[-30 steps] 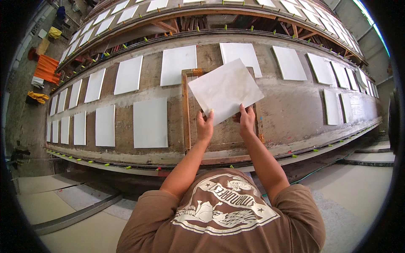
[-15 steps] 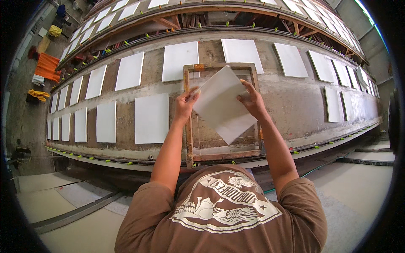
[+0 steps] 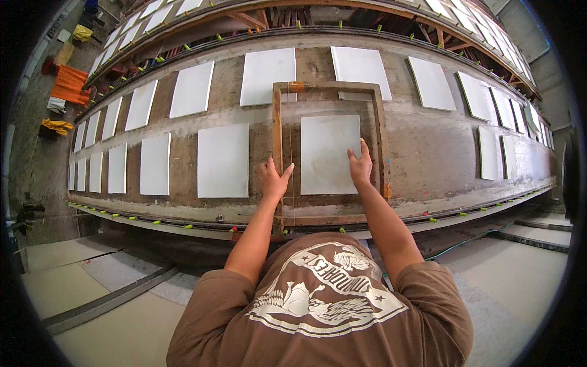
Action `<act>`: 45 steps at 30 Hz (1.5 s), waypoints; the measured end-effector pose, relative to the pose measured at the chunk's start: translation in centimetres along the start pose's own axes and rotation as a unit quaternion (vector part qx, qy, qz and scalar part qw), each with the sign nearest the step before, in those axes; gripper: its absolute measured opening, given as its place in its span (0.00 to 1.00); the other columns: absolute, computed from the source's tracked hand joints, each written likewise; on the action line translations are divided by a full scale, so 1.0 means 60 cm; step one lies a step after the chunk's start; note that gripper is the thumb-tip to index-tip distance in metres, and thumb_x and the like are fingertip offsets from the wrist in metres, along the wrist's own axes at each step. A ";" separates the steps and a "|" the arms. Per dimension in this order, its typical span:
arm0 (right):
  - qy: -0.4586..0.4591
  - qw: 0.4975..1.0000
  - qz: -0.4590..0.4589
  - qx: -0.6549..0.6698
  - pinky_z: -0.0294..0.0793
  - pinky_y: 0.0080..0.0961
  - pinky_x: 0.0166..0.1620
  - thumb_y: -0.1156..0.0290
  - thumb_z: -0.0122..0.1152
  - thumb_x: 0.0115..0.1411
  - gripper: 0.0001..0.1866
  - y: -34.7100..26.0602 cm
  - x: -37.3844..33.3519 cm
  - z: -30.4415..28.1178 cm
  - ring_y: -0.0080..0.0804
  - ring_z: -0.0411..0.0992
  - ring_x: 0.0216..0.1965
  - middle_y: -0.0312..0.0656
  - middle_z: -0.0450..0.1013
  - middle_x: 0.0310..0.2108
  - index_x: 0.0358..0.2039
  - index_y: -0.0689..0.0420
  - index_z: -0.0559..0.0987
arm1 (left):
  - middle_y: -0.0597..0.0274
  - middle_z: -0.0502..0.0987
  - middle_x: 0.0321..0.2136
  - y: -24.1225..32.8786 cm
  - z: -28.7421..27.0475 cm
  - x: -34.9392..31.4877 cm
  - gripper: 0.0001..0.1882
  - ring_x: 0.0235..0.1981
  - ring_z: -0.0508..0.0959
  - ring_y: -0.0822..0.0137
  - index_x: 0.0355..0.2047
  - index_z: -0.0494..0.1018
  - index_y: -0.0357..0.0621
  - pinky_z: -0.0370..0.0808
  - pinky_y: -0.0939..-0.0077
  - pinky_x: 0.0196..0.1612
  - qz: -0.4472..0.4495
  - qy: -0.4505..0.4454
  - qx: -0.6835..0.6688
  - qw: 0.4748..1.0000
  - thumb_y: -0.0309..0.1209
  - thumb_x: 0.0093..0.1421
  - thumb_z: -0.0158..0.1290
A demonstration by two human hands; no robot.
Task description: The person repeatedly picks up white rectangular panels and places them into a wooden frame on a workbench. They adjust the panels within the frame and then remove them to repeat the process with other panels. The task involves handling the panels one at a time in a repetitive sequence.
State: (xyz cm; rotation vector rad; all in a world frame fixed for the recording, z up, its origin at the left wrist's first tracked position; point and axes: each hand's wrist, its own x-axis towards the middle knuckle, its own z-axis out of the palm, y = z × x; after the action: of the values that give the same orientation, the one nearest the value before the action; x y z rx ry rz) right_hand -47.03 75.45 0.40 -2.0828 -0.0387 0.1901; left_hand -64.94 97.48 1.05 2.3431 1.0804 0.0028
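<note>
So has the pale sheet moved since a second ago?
Yes. The pale sheet, earlier held tilted near the top of the wooden frame, now lies flat and squared inside it, lower, with both hands at its edges.

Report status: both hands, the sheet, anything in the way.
Left hand flat on wooden frame. Right hand pressing pale sheet inside it. Nothing in the way.

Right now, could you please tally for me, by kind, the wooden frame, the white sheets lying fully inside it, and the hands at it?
wooden frame: 1
white sheet fully inside it: 1
hands, left hand and right hand: 2
Total: 4
</note>
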 end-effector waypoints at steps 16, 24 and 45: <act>-0.008 0.992 0.028 -0.120 0.70 0.46 0.59 0.59 0.63 0.65 0.34 -0.008 -0.019 0.027 0.54 0.72 0.57 0.56 0.74 0.53 0.70 0.49 0.64 | 0.37 0.60 0.62 0.005 -0.002 0.002 0.58 0.63 0.65 0.39 0.71 0.52 0.37 0.69 0.44 0.62 -0.013 -0.026 -0.035 0.999 0.62 0.53 0.65; -0.015 0.974 0.070 -0.214 0.69 0.45 0.58 0.52 0.61 0.67 0.36 -0.024 -0.036 0.033 0.50 0.68 0.55 0.50 0.67 0.50 0.72 0.43 0.61 | 0.38 0.60 0.62 0.003 -0.001 0.001 0.59 0.63 0.65 0.39 0.71 0.52 0.36 0.70 0.44 0.61 -0.016 -0.026 -0.039 0.999 0.59 0.52 0.67; -0.009 0.969 0.043 -0.245 0.69 0.45 0.57 0.51 0.59 0.68 0.37 -0.012 -0.038 0.048 0.50 0.66 0.55 0.51 0.65 0.50 0.72 0.47 0.60 | 0.38 0.59 0.62 0.002 0.001 0.003 0.57 0.63 0.65 0.38 0.70 0.52 0.35 0.69 0.46 0.62 -0.007 -0.024 -0.037 0.999 0.55 0.52 0.69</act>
State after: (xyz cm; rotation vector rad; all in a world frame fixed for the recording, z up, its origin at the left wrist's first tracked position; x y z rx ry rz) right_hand -49.69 78.06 -0.11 -2.5781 -0.0045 0.2736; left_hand -64.76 97.51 1.00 2.2591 1.0547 -0.0193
